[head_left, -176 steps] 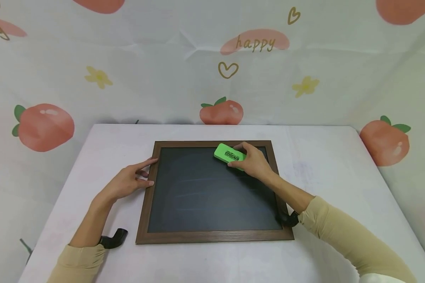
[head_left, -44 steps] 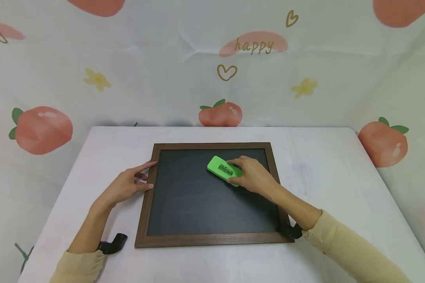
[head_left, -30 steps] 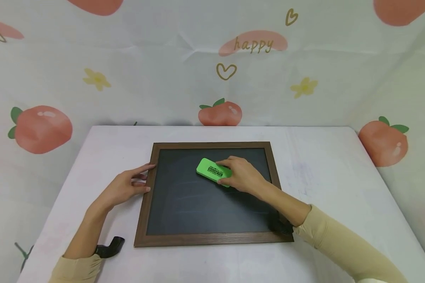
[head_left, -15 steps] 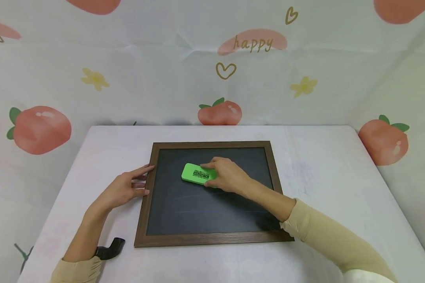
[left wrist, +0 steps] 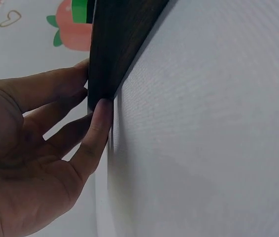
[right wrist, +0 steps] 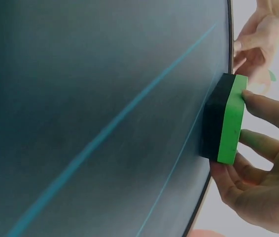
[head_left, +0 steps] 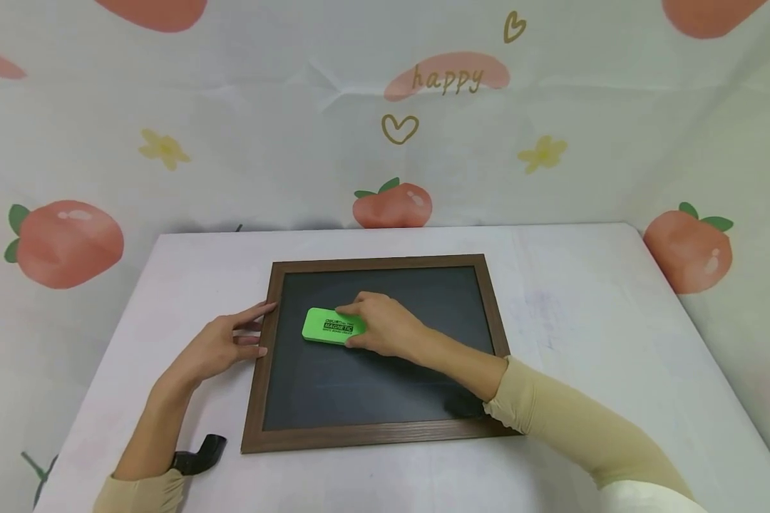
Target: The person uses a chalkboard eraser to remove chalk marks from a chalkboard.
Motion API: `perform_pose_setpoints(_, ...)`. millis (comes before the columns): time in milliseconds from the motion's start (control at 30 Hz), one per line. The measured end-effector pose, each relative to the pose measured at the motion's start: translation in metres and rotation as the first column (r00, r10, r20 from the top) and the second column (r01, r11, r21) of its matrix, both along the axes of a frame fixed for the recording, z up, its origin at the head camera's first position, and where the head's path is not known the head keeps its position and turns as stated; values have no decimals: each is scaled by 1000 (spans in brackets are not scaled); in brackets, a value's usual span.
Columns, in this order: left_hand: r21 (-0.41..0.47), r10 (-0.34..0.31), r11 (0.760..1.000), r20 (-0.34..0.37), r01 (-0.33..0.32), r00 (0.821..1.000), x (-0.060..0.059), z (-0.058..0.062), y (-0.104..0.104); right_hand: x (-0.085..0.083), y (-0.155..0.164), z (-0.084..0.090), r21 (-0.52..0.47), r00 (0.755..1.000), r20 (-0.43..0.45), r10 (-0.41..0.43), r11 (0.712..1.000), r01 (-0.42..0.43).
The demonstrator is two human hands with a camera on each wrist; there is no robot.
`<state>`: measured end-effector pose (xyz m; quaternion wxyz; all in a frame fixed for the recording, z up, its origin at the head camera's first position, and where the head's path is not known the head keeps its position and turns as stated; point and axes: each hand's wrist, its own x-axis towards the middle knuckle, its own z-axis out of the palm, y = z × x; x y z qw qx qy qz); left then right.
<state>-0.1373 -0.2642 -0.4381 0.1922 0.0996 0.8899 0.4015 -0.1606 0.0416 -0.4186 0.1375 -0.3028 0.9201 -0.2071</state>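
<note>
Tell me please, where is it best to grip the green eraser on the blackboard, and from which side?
Probably best from above, across its two long sides. The eraser lies flat with its dark pad against the blackboard, so only the green top and narrow sides are free. The right hand already grips it so, fingers on one long edge, while the left hand steadies the frame.

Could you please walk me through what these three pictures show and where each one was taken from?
No machine here: a person works bare-handed, wearing three cameras. The wide picture comes from the head camera, looking down at a white table. On it lies a wood-framed chalkboard with faint lines. The right hand grips a green eraser, its dark pad flat on the board; the right wrist view shows that close up. The left hand rests its fingers against the frame's left edge, seen from the left wrist.
</note>
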Motion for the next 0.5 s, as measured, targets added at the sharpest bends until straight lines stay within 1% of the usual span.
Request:
perform_pose_setpoints(133, -10, 17, 1000, 9, -17, 1000, 4, 0, -3, 3, -14, 0, 0, 1000, -11, 28, 1000, -28)
perform_pose_setpoints(267, -2, 17, 1000, 11, -17, 1000, 4, 2, -3, 3, -22, 0, 13, 999, -32, 29, 1000, -29)
perform_pose_setpoints(333, 6, 15, 1000, 7, -15, 1000, 2, 2, -3, 2, -23, 0, 12, 999, -32, 12, 1000, -12)
perform_pose_setpoints(500, 11, 5, 1000, 15, -5, 1000, -2, 4, -1, -1, -15, 1, -5, 998, 10, -66, 998, 66)
